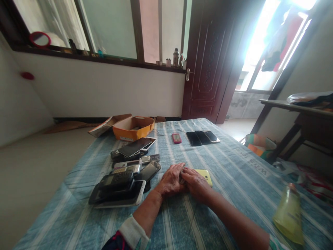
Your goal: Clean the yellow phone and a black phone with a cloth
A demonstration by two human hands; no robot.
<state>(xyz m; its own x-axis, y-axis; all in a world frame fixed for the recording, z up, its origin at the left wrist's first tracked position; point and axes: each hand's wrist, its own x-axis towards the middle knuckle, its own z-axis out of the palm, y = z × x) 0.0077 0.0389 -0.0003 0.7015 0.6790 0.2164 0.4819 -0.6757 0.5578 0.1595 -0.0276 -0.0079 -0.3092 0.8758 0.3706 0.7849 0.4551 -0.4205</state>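
My left hand (pixel 171 181) and my right hand (pixel 195 184) meet over the cloth-covered surface, fingers closed in around a small greyish thing (pixel 181 177). Most of that thing is hidden by the fingers, so I cannot make out its kind. Just behind my right hand lies a yellow-green phone (pixel 207 176), back side up with its camera showing, partly covered by the hand. To the left of my left hand is a dark phone (pixel 150 171). It leans in a pile with a keypad phone (pixel 151 158), a black device (pixel 116 181) and a large white-edged phone (pixel 139 196).
An open orange box (pixel 139 130) stands at the far left edge of the striped blue cloth (pixel 169 225). Toward the back lie a pink phone (pixel 176 138) and a row of dark phones (pixel 201 138). A bottle of yellow liquid (pixel 289 217) is at the right.
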